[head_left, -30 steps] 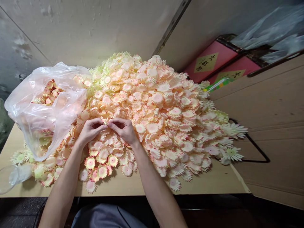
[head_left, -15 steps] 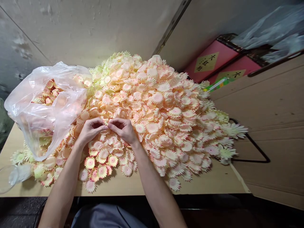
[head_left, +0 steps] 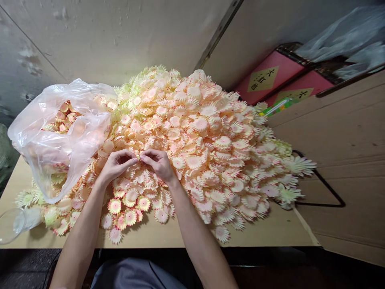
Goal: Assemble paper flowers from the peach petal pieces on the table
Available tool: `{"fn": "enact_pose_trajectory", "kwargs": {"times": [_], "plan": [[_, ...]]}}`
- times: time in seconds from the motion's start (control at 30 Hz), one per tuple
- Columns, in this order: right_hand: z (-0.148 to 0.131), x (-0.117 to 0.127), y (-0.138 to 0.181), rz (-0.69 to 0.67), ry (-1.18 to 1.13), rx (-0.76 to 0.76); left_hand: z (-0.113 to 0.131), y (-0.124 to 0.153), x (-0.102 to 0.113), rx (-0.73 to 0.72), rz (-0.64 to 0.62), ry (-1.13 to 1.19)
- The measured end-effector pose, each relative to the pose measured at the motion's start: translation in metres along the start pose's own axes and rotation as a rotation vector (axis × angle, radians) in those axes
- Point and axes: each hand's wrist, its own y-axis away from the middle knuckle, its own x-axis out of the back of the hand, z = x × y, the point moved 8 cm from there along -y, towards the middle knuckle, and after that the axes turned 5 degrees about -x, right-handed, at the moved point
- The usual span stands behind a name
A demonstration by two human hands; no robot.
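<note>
A big heap of pale pink and cream artificial flower heads (head_left: 207, 144) covers the table (head_left: 270, 233). My left hand (head_left: 116, 165) and my right hand (head_left: 158, 162) meet fingertip to fingertip above the near side of the heap. Both are closed in a pinch on a small flower piece (head_left: 138, 157) between them, mostly hidden by the fingers. More loose flower heads (head_left: 126, 210) lie just below my wrists.
A clear plastic bag (head_left: 60, 136) holding more flower heads sits at the left. A clear glass (head_left: 13, 224) lies at the table's left front edge. Red boxes (head_left: 270, 78) stand at the back right, with a brown cardboard surface (head_left: 345, 160) and black wire frame (head_left: 327, 188) to the right.
Both hands stay pinched together at the same spot; the fingers shift only slightly. The view has moved a little.
</note>
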Motion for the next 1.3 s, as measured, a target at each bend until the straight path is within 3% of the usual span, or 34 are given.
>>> {"fn": "enact_pose_trajectory", "kwargs": {"times": [0.23,0.63,0.97,1.1,1.3], "plan": [[-0.001,0.004,-0.001,0.054,0.008,-0.018,0.0,-0.001,-0.002,0.035,-0.021,-0.013],[0.01,0.024,-0.004,0.35,-0.007,0.016,-0.004,-0.001,-0.004,0.054,-0.075,-0.011],[0.016,0.026,-0.005,0.38,-0.026,0.007,-0.001,-0.002,-0.005,0.047,-0.072,-0.005],[0.01,0.034,-0.007,0.412,-0.172,0.062,-0.005,0.002,-0.005,0.081,-0.108,0.001],[-0.002,0.031,-0.002,0.361,-0.075,0.07,-0.004,0.001,0.004,0.069,0.027,0.022]]}}
